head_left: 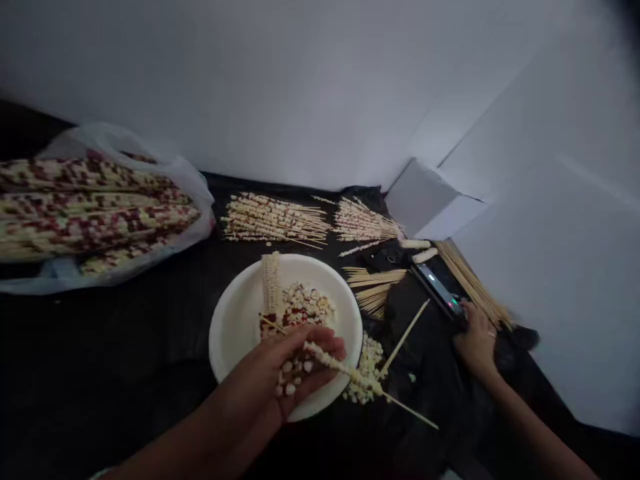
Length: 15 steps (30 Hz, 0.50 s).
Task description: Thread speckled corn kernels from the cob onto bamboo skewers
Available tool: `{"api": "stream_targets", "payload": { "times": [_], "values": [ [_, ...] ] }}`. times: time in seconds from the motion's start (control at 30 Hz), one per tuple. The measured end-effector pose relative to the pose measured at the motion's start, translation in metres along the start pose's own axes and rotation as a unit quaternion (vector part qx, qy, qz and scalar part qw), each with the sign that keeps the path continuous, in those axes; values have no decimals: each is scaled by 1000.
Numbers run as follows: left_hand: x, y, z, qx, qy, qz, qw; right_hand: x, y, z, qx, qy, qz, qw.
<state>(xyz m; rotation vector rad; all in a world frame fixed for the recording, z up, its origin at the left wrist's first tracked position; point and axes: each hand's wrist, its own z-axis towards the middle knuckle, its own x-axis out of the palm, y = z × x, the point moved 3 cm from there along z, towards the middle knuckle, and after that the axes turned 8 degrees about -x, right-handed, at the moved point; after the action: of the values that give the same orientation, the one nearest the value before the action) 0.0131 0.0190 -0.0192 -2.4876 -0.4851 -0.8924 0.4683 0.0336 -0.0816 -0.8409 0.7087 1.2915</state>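
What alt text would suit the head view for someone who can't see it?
The left hand, over a white bowl, cups small pale pieces and holds a partly filled skewer, while the right hand is at a phone-like device. Behind the bowl lie two bundles of filled skewers, with a plastic bag at left.

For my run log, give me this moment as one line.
Left hand: holding part-threaded skewer, loose pieces, over bowl | Right hand: at near end of phone | Beyond bowl: piles of threaded skewers

Skewer (345,368): part ducking behind the left hand (283,357)!
Bag (170,257): sliced by the left edge!
Device (440,291): screen unreadable!
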Motion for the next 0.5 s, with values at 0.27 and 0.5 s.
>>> {"api": "stream_targets", "payload": {
  "times": [0.27,0.5],
  "values": [
    [-3,1,1,7,26,-12,1000,-33,29,34,-35,-46,23,998],
    [-2,-3,-4,23,38,-12,999,-59,112,63,-169,-54,102,979]
  ]
}}
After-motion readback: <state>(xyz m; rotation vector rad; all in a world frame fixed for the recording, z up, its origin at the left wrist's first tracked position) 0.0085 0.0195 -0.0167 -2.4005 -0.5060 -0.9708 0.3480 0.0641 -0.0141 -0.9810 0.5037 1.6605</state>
